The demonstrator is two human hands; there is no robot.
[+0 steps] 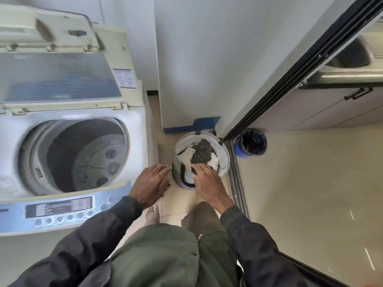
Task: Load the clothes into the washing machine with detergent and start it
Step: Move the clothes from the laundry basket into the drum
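A top-loading washing machine (132,125) stands at the left with its lid folded up and its drum (83,154) showing no clothes. On the floor to its right sits a round white laundry basket (224,154) holding grey and white clothes (202,151). My left hand (150,185) hovers open beside the basket's left rim, fingers spread. Over the basket's near edge my right hand (208,183) reaches down, fingers apart and touching the clothes; I see nothing gripped. No detergent is in view.
The machine's control panel (62,206) with a row of buttons runs along its front edge. A blue bin (251,142) stands right of the basket by a sliding door track (236,177). A white wall lies behind the basket. My bare feet stand on the tiled floor.
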